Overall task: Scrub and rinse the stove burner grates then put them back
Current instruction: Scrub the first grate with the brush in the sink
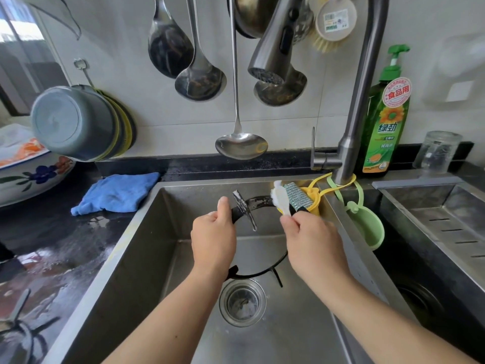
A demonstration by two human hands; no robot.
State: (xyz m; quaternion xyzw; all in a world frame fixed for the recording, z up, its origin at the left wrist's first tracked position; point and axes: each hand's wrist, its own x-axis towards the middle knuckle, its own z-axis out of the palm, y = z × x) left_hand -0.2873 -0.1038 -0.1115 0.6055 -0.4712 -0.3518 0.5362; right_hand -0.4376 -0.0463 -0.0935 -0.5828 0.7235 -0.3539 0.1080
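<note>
A steel sink (147, 232) filled mid-frame. Over it the left hand (213, 239) gripped the black burner grate (262, 271) at its upper rim; the right hand (312, 244) pinched a white brush (282, 199) against the rim, near the back wall.

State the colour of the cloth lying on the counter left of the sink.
Blue; the cloth shows in the head view.

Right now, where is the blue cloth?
In the head view, the blue cloth lies crumpled on the dark counter at the sink's upper left corner, below the hanging grey pot and right of the flowered bowl.
</note>
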